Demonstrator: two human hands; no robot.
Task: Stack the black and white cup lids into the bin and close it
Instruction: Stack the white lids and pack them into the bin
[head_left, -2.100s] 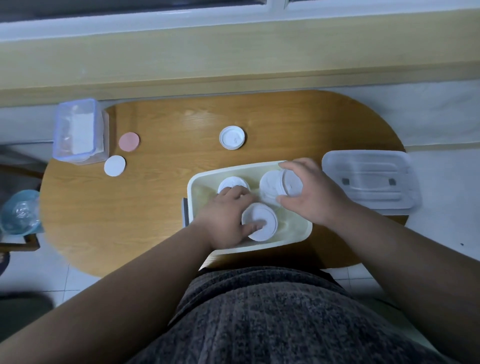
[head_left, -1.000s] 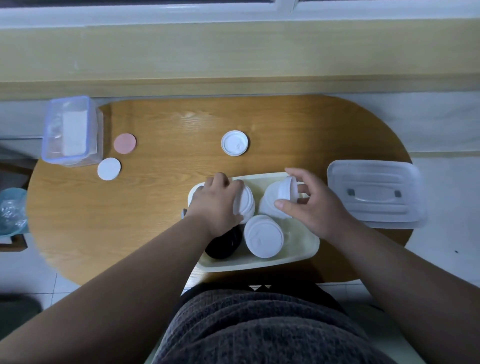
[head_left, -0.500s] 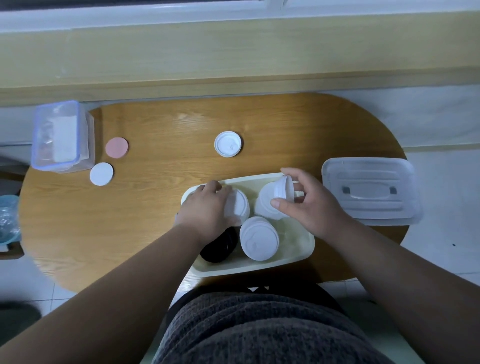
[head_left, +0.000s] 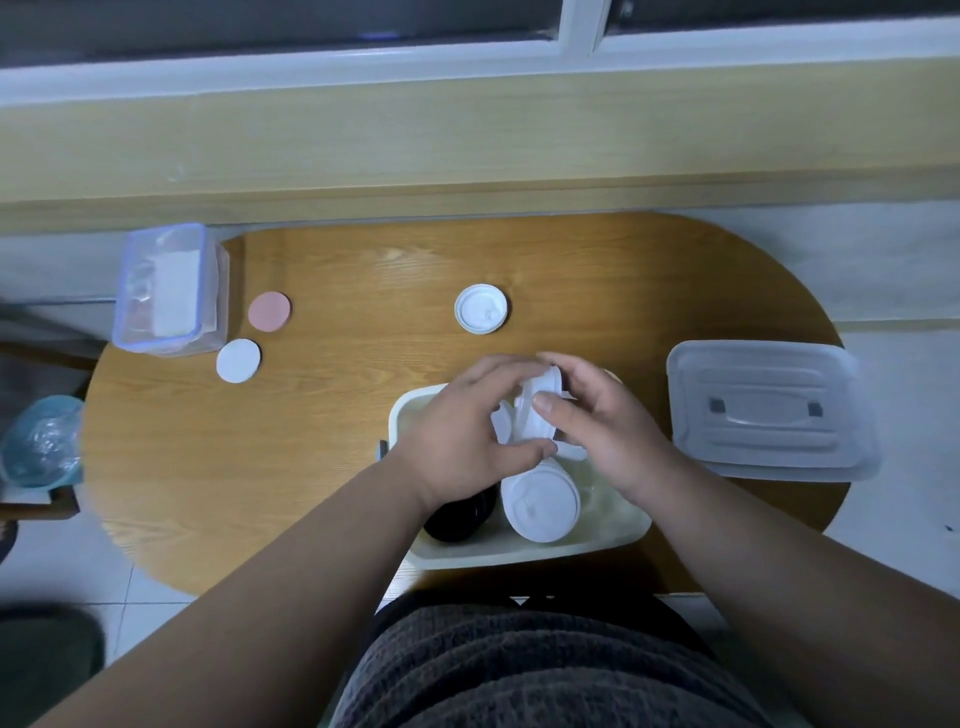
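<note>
Over the bin (head_left: 519, 557) at the table's (head_left: 337, 415) near edge, left hand (head_left: 457, 441) and right hand (head_left: 605, 428) both clasp a stack of white lids (head_left: 532, 415) (light, thin, likely slippery plastic), best pinched at the rims.

Domestic premises, apparently a home: small oval wooden table (head_left: 311, 441) on white floor tiles (head_left: 62, 561); window frame (head_left: 582, 26) at 12 o'clock; clip-lid food container (head_left: 169, 291) at 10 o'clock.
</note>
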